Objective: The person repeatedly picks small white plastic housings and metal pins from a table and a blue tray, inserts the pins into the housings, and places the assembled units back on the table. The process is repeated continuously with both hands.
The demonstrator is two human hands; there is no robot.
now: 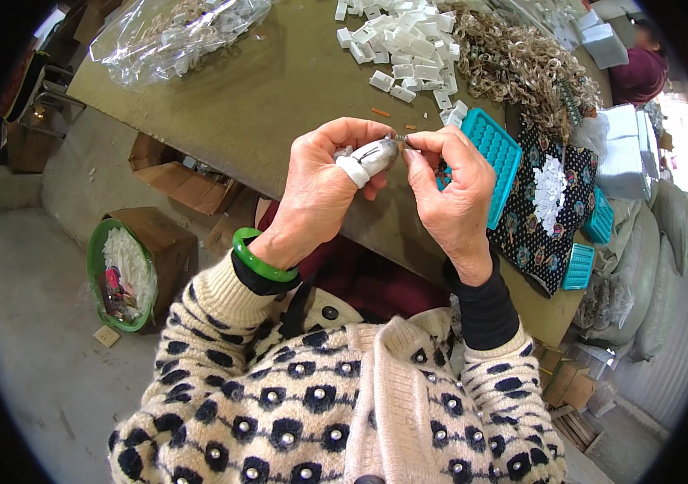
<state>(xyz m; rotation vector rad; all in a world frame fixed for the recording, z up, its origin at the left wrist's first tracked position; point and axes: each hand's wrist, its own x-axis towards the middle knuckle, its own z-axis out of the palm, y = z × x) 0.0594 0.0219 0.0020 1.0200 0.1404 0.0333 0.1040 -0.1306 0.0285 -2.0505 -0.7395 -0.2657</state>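
My left hand [315, 173] and my right hand [458, 184] meet over the table's near edge. Both are closed in pinches around a small, thin dark piece [399, 138], too small to name. One left finger wears a worn grey and white finger cover [366, 160], and a green bangle [263, 256] circles that wrist. Beside my right hand lies a teal tray [491, 157] with rows of small pockets, partly hidden by that hand. A few thin orange-brown bits [380, 111] lie on the tabletop beyond my fingers.
White plastic boxes [416, 56] and a heap of brownish rings [521, 60] cover the far side. White pieces [549, 194] lie on patterned cloth [521, 242] at right. A clear bag [178, 36] is far left. A green basket [98, 274] stands on the floor; a person [638, 77] sits far right.
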